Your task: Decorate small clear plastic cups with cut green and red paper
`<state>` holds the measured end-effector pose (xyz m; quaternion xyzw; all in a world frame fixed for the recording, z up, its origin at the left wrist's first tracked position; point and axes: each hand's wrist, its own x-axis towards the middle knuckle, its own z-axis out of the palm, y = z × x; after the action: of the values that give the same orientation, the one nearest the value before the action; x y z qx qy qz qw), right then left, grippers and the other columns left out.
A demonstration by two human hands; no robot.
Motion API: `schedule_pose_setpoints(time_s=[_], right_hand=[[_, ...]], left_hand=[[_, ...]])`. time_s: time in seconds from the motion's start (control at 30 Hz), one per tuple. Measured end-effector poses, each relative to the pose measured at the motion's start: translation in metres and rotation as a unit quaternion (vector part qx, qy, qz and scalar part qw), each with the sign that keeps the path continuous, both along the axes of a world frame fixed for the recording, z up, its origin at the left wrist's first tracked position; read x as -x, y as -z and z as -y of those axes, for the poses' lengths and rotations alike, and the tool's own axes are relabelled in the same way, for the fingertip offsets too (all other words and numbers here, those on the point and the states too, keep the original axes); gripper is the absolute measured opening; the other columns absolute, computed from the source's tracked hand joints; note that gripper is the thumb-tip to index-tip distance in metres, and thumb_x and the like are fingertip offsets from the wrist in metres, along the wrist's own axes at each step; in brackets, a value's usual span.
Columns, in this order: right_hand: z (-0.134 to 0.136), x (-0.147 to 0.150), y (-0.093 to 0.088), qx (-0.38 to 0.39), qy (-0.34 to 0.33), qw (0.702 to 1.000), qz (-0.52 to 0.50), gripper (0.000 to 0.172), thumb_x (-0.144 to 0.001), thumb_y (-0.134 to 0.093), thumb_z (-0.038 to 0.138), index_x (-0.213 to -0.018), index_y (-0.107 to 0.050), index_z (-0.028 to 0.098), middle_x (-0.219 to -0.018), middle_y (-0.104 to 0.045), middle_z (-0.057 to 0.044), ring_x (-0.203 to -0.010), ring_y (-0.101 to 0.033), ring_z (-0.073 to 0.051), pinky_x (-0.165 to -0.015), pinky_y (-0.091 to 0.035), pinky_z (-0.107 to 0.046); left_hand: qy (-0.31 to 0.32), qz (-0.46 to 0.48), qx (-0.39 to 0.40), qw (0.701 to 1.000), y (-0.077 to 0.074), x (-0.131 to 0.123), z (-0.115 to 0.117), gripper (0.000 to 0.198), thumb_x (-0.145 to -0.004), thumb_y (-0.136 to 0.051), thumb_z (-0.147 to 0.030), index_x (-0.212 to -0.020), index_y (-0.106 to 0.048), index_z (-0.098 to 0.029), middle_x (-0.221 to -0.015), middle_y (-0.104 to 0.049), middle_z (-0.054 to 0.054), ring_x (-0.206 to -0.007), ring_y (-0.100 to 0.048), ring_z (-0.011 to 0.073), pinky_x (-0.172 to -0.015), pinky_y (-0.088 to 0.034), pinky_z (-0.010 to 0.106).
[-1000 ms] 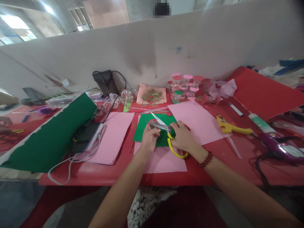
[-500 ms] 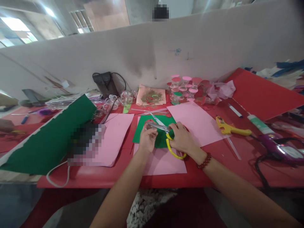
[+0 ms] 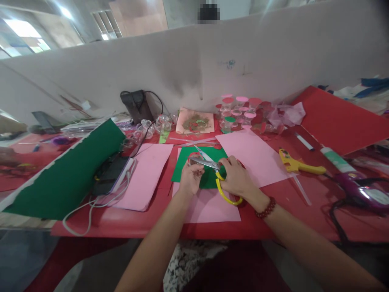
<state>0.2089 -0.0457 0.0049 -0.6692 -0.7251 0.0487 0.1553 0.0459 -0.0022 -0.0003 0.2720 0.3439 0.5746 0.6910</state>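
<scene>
My right hand (image 3: pixel 235 178) grips yellow-handled scissors (image 3: pixel 212 168); the blades stand apart and point up-left. My left hand (image 3: pixel 191 178) pinches a small red piece (image 3: pixel 191 159) between those blades. Both hands hover over a green sheet (image 3: pixel 185 166) that lies on a pink sheet (image 3: pixel 209 209). A red bead bracelet (image 3: pixel 265 208) sits on my right wrist.
More pink sheets (image 3: pixel 255 154) (image 3: pixel 148 174) flank the green one on the red table (image 3: pixel 127 223). A large green sheet (image 3: pixel 67 174), a phone with white cable (image 3: pixel 111 174), a black bag (image 3: pixel 136 104), small capped jars (image 3: pixel 237 111), a yellow glue gun (image 3: pixel 296 164) and a purple tool (image 3: pixel 361 188) lie around.
Hardly anything differs: both hands keep their grips in the same spot over the green sheet, and the scissors' blades have shifted only slightly.
</scene>
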Motion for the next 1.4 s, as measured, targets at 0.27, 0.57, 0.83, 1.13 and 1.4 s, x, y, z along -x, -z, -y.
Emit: schedule_pose_setpoints(time_s=[0.27,0.57,0.83,1.13,1.4], right_hand=[[-0.002,0.001,0.003,0.007,0.005,1.000,-0.009,0.042,-0.075,-0.061,0.031,-0.115,-0.053,0.024,-0.114,-0.051,-0.008,-0.096,-0.059,-0.024,-0.072,-0.044,-0.031],[-0.010,0.000,-0.004,0.004,0.049,0.998,-0.032,0.043,-0.079,-0.059,0.034,-0.121,-0.053,0.023,-0.113,-0.053,-0.010,-0.095,-0.060,-0.025,-0.071,-0.044,-0.031],[-0.001,-0.002,0.001,0.006,0.011,1.000,0.002,0.047,-0.075,-0.064,0.033,-0.119,-0.053,0.023,-0.114,-0.053,-0.010,-0.102,-0.057,-0.028,-0.078,-0.044,-0.034],[-0.004,0.000,-0.004,0.003,0.019,1.000,-0.007,0.046,-0.075,-0.061,0.029,-0.120,-0.052,0.023,-0.114,-0.052,-0.010,-0.097,-0.059,-0.025,-0.074,-0.044,-0.032],[0.001,0.002,-0.004,0.020,0.002,1.000,0.008,0.047,-0.076,-0.062,0.029,-0.121,-0.053,0.024,-0.118,-0.054,-0.010,-0.101,-0.058,-0.026,-0.078,-0.044,-0.032]], left_hand=[[0.024,-0.014,0.001,1.000,0.000,-0.003,0.002,0.035,-0.052,-0.066,-0.006,-0.082,-0.053,-0.018,-0.061,-0.049,-0.008,-0.051,-0.043,0.0047,-0.049,-0.031,0.019],[0.076,-0.049,0.012,0.996,0.000,-0.018,0.015,0.034,-0.048,-0.065,-0.006,-0.079,-0.057,-0.016,-0.069,-0.055,-0.004,-0.059,-0.050,0.0066,-0.051,-0.035,0.019],[-0.019,0.008,0.012,1.000,0.000,0.004,-0.005,0.030,-0.051,-0.069,-0.007,-0.074,-0.053,-0.018,-0.063,-0.051,-0.006,-0.054,-0.047,0.0047,-0.054,-0.039,0.018],[0.063,-0.025,-0.002,0.998,-0.002,-0.008,0.007,0.030,-0.049,-0.067,-0.005,-0.074,-0.055,-0.016,-0.065,-0.051,-0.005,-0.055,-0.044,0.0047,-0.049,-0.032,0.018],[-0.004,-0.023,0.003,1.000,-0.001,0.001,0.000,0.034,-0.050,-0.067,-0.006,-0.080,-0.056,-0.017,-0.064,-0.053,-0.006,-0.053,-0.045,0.0051,-0.052,-0.034,0.019]])
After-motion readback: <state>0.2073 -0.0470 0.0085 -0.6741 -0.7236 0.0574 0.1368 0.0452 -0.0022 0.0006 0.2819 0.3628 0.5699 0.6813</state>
